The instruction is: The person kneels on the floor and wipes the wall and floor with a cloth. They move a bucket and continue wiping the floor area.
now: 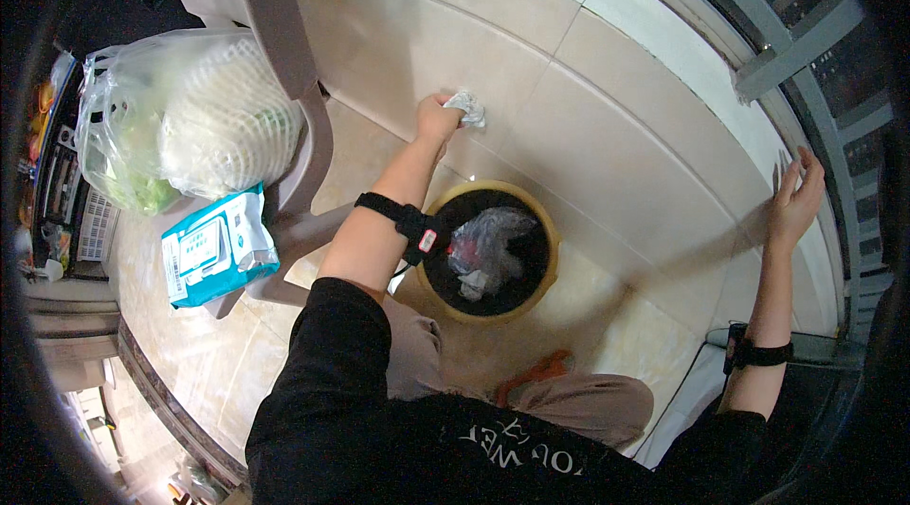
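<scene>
My left hand [436, 122] grips a crumpled white wipe [466, 109], which rests against the beige tiled wall [426, 28] low down near the floor. Over at the right, my right hand [798, 200] is raised beside the white window ledge [661, 14], fingers somewhat apart and holding nothing. Whether its edge touches the ledge I cannot tell. Below my left forearm stands a round bin with a yellowish rim [553, 249]; a dark liner, clear plastic and crumpled waste are inside it.
A grey-brown plastic chair [274, 21] at the left bears clear bags of leafy vegetables [220, 114] and a blue-and-white wipes pack [220, 249]. Window bars [803, 43] run along the right. My knee [590, 398] and an orange-red item [540, 370] lie near the bin.
</scene>
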`<action>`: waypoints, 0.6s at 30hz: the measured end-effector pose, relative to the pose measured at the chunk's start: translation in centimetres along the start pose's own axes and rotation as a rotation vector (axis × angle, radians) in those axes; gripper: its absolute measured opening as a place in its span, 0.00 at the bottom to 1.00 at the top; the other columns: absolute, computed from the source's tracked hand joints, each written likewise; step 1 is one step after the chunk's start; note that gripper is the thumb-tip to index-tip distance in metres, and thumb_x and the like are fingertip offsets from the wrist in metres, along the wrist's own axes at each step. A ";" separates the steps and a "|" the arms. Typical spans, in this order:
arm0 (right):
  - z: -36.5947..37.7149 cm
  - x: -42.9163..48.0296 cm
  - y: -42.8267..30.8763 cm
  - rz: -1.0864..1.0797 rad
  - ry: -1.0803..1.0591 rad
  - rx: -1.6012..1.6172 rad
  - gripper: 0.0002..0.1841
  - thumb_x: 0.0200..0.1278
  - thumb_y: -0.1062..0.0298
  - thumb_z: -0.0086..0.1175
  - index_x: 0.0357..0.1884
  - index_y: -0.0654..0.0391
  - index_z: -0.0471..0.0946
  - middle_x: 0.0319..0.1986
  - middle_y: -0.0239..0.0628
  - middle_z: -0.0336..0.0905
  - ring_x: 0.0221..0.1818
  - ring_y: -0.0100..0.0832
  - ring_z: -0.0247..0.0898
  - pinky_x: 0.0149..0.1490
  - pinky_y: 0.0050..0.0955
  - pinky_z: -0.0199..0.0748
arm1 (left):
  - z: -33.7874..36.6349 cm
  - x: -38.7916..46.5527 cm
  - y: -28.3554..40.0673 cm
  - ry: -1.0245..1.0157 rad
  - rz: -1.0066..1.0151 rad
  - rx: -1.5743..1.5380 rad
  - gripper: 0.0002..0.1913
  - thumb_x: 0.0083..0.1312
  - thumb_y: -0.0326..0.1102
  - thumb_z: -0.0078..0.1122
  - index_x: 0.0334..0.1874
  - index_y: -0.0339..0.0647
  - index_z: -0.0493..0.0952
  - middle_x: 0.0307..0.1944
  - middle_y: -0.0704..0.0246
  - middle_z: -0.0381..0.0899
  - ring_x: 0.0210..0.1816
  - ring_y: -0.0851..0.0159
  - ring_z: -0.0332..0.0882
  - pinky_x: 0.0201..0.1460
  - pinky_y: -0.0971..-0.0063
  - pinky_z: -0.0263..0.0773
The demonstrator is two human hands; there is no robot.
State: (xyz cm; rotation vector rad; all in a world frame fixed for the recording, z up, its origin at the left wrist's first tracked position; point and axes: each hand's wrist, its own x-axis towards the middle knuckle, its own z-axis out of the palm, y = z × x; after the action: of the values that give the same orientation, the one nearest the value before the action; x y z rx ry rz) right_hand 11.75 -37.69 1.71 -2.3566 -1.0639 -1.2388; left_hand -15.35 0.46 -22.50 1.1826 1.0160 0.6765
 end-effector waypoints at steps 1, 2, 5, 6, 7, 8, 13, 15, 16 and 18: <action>0.0 0.0 0.0 -0.017 0.008 -0.004 0.16 0.66 0.60 0.44 0.49 0.59 0.74 0.47 0.44 0.74 0.52 0.43 0.69 0.57 0.35 0.63 | 0.1 0.0 -0.1 0.010 0.040 -0.011 0.09 0.50 0.20 0.58 0.35 0.31 0.76 0.27 0.64 0.79 0.27 0.67 0.78 0.26 0.76 0.73; 0.0 0.0 0.0 -0.031 0.022 -0.007 0.16 0.66 0.60 0.44 0.49 0.59 0.74 0.47 0.44 0.74 0.52 0.43 0.69 0.57 0.35 0.63 | 0.3 0.1 -0.2 0.018 0.045 -0.018 0.09 0.50 0.20 0.58 0.35 0.31 0.76 0.27 0.64 0.78 0.27 0.67 0.78 0.26 0.76 0.73; 0.0 -0.1 0.1 -0.057 0.035 -0.028 0.16 0.65 0.60 0.44 0.49 0.58 0.73 0.48 0.44 0.74 0.52 0.43 0.68 0.57 0.36 0.63 | 0.2 0.5 -0.9 0.060 0.079 0.114 0.09 0.49 0.22 0.59 0.34 0.32 0.76 0.26 0.64 0.78 0.27 0.67 0.78 0.27 0.75 0.73; 0.0 -0.2 0.1 -0.076 0.047 -0.040 0.16 0.65 0.60 0.44 0.49 0.58 0.73 0.48 0.44 0.74 0.53 0.43 0.68 0.57 0.36 0.63 | 0.1 0.7 -1.3 0.090 0.109 0.173 0.09 0.49 0.23 0.59 0.33 0.32 0.76 0.26 0.63 0.78 0.27 0.67 0.78 0.27 0.75 0.73; 0.0 -0.2 0.2 -0.054 0.026 -0.032 0.16 0.65 0.60 0.44 0.49 0.58 0.73 0.48 0.44 0.74 0.53 0.43 0.68 0.57 0.36 0.63 | 0.0 0.9 -1.6 0.093 0.083 0.218 0.08 0.49 0.23 0.59 0.33 0.32 0.75 0.26 0.63 0.78 0.26 0.67 0.78 0.27 0.74 0.73; 0.0 -0.2 0.3 -0.045 0.022 -0.027 0.16 0.65 0.60 0.44 0.49 0.58 0.73 0.48 0.44 0.74 0.53 0.43 0.68 0.57 0.36 0.63 | -0.2 1.2 -2.0 0.109 0.077 0.251 0.08 0.49 0.24 0.60 0.32 0.33 0.75 0.26 0.63 0.78 0.26 0.67 0.78 0.27 0.74 0.74; 0.1 0.0 0.5 -0.050 0.021 -0.017 0.17 0.65 0.60 0.44 0.50 0.59 0.73 0.48 0.43 0.74 0.52 0.42 0.69 0.57 0.36 0.63 | -1.0 2.3 -1.7 0.168 0.069 0.011 0.05 0.51 0.24 0.57 0.30 0.34 0.73 0.25 0.64 0.77 0.26 0.66 0.77 0.28 0.74 0.74; 0.2 -0.1 0.4 0.001 0.000 -0.009 0.17 0.65 0.60 0.43 0.50 0.58 0.73 0.49 0.43 0.73 0.53 0.42 0.69 0.58 0.36 0.63 | -1.9 2.7 0.2 0.104 -0.010 -0.237 0.06 0.52 0.23 0.55 0.32 0.34 0.73 0.26 0.64 0.77 0.28 0.66 0.77 0.28 0.74 0.74; 0.2 -0.1 0.3 -0.005 0.004 -0.008 0.17 0.65 0.60 0.43 0.50 0.58 0.73 0.49 0.43 0.73 0.53 0.42 0.68 0.58 0.36 0.62 | -2.0 2.6 1.4 0.139 0.025 -0.210 0.09 0.52 0.22 0.54 0.36 0.32 0.72 0.30 0.62 0.77 0.30 0.64 0.78 0.31 0.73 0.75; 0.1 -0.3 0.1 0.022 0.007 0.005 0.17 0.65 0.59 0.43 0.51 0.58 0.73 0.49 0.44 0.73 0.54 0.43 0.68 0.58 0.36 0.62 | -2.2 2.0 3.7 0.244 0.045 -0.151 0.15 0.52 0.20 0.52 0.44 0.28 0.70 0.38 0.57 0.77 0.35 0.60 0.79 0.36 0.71 0.78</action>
State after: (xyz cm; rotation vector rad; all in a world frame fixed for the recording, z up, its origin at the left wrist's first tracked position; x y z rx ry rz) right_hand 11.77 -37.82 1.39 -2.3519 -1.0343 -1.2345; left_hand -16.23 4.08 -19.60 1.0100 1.1219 0.9342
